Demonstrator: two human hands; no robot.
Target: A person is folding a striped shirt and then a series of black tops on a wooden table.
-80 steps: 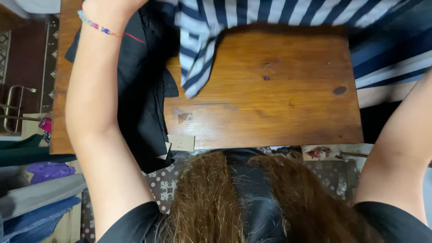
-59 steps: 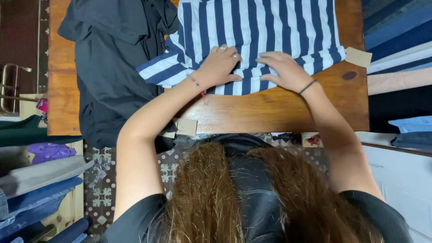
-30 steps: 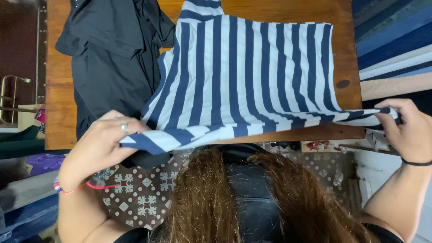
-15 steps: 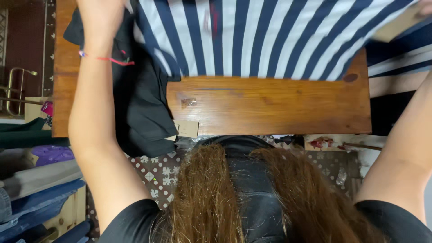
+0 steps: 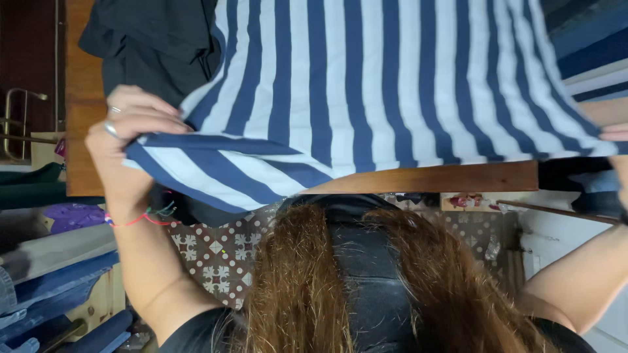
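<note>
The left hand [image 5: 127, 140] has its fingers curled shut on 1 lower corner of the blue-and-white striped shirt [image 5: 366, 85], a ring showing on 1 finger and a red thread bracelet [image 5: 134, 220] at the wrist. Over at the far edge of the view, the right hand [image 5: 618, 147] is barely in frame; its fingertips look pinched on the opposite corner, though most of that hand is cut off. Between the 2 grips the shirt is drawn wide and taut, stripes running straight, lifted just above the wooden table [image 5: 458, 176], and that spread reads as a way to pull out creases and keep the hem level. Only a strip of the table's near edge shows below the cloth. Beside the striped shirt, on the table's left part, lies a black garment [image 5: 147, 46], loosely heaped and partly hanging off the near edge. Left of the table, folded blue fabrics [image 5: 52, 287] sit stacked.
</note>
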